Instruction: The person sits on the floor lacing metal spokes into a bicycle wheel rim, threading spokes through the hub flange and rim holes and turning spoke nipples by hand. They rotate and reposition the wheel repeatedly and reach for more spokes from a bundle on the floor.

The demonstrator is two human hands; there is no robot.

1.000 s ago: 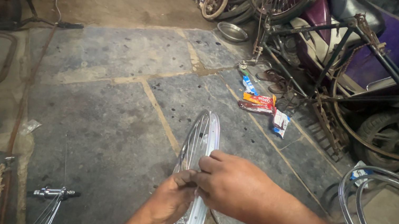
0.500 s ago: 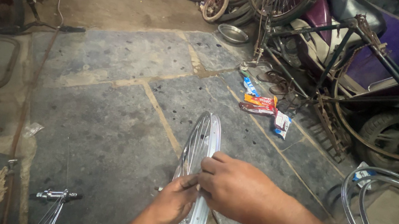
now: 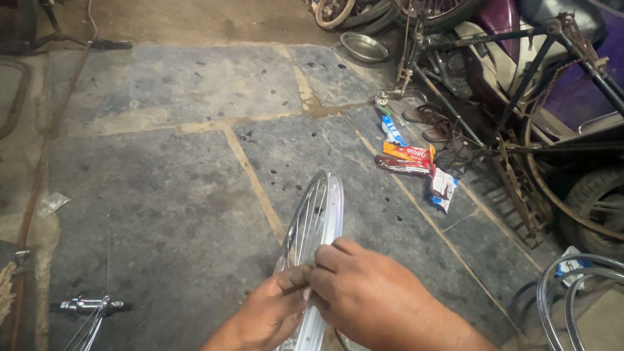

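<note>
Standing upright on the stone floor (image 3: 161, 177), a shiny wheel rim (image 3: 318, 227) is pinched by the left hand (image 3: 268, 319) and right hand (image 3: 368, 297), both grips closed on it.

Shiny chrome bicycle wheel rim (image 3: 318, 227), bare of tyre, thin spokes inside. Standing upright on edge, seen nearly edge-on, on grey stone floor (image 3: 158, 201), left of scattered snack wrappers (image 3: 414, 160).

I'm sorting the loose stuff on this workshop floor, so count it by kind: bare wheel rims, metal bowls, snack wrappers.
Shiny bare steel wheel rims: 3, one under both hands, two stacked at right
Round steel bowl: 1
Colourful snack wrappers: about 4
Total: about 8
</note>
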